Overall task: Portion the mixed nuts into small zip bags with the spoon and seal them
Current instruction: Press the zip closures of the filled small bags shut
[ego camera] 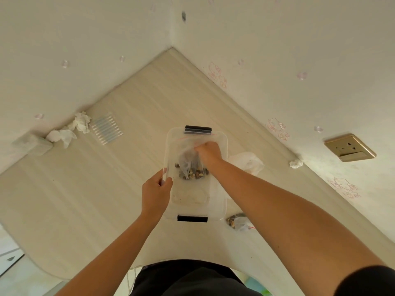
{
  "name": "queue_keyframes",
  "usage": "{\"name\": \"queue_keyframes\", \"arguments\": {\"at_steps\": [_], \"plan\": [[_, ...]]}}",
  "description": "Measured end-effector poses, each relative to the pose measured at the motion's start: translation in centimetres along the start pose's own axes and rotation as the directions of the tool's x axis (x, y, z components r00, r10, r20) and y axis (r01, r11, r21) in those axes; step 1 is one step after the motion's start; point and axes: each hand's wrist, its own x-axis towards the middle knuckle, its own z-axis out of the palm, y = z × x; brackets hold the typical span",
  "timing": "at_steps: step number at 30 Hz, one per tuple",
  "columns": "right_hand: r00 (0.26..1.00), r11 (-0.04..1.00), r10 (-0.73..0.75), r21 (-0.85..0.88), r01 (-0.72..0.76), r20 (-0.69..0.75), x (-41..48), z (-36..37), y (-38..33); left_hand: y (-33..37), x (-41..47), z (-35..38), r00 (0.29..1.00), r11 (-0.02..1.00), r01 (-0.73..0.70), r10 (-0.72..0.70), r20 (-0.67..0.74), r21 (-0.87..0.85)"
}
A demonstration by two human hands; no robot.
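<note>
Frame centre: left hand (157, 189) pinched left rim of clear container (222, 201); right hand (208, 151), inside it, clutched zip bag (188, 159) over mixed nuts (194, 174). Spoon unseen. Likely risk: limp bag mouth could collapse, spilling nuts onto worktop (85, 189).

Clear box (223, 144), black latches (198, 129); brown-tan nuts (195, 174); pale wood-grain table (149, 99); gold socket (349, 147); pink cartoon prints (215, 71), cream wall (277, 28).
</note>
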Motion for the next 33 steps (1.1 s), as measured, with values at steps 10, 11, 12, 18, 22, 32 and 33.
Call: {"name": "queue_keyframes", "arguments": {"at_steps": [10,11,12,18,22,32,33], "plan": [[0.881,0.900,-0.431,-0.020,0.436,-0.197,-12.8,-12.6,9.9,0.5,-0.4,0.3,0.998,0.999,-0.049,0.048,0.036,0.018],[0.892,0.905,-0.426,-0.090,0.417,-0.154,-13.9,-13.7,12.7,0.3,-0.4,0.4,0.999,0.999,-0.042,0.042,0.023,0.027],[0.906,0.904,-0.412,-0.166,0.393,-0.101,-14.8,-14.7,15.3,0.2,-0.3,0.4,0.999,0.999,-0.032,0.032,0.011,0.038],[0.936,0.720,-0.280,-0.598,0.353,0.215,-15.5,-15.8,23.9,0.6,-0.7,0.5,1.000,0.997,-0.029,0.028,0.003,0.075],[0.925,0.766,-0.379,-0.552,0.328,0.024,-15.0,-14.5,23.3,1.0,-1.5,0.3,0.998,0.996,-0.052,0.050,0.038,0.079],[0.841,0.810,-0.534,-0.335,0.481,-0.084,-21.5,-19.8,12.8,1.2,-2.5,0.1,0.997,0.997,0.030,-0.035,0.071,0.069],[0.823,0.795,-0.565,-0.307,0.524,-0.059,-22.6,-19.8,11.3,1.3,-2.5,0.0,0.996,0.997,0.036,-0.041,0.077,0.065]]}}
